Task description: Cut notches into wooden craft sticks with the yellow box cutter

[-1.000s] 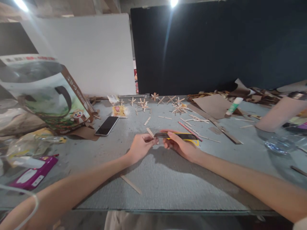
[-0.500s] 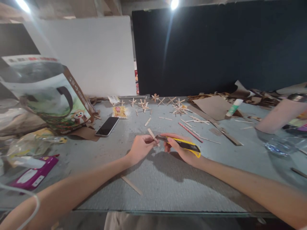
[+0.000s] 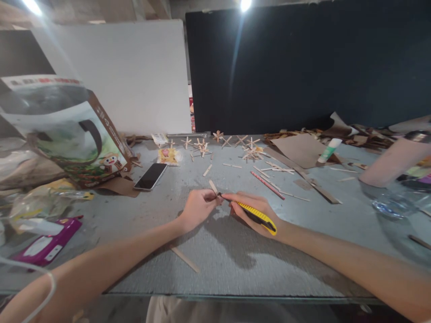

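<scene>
My left hand [image 3: 199, 208] pinches a short flat wooden stick [image 3: 213, 186], its pale upper end standing out above the fingertips. My right hand [image 3: 254, 210] is closed around a yellow and black utility knife [image 3: 259, 216]. The knife's dark front end meets the stick at my left fingertips; the blade itself is too small to make out. Another wooden stick [image 3: 186, 259] lies on the table near my left forearm. Farther back, a loose short stick [image 3: 207, 170] and several star-shaped stick pieces [image 3: 253, 150] rest on the tabletop.
A phone [image 3: 151, 176] lies left of my hands, with a large printed bag [image 3: 67, 134] beyond it. To the right are a red patterned straw-like stick [image 3: 267, 185], a glue stick [image 3: 330, 150], cardboard [image 3: 298, 150] and a pink bottle [image 3: 392, 161]. A purple device [image 3: 50, 244] sits at the left.
My right hand has turned the utility knife, so its rear end sits lower and its tip is at the stick. My left hand stays nearly in place.
</scene>
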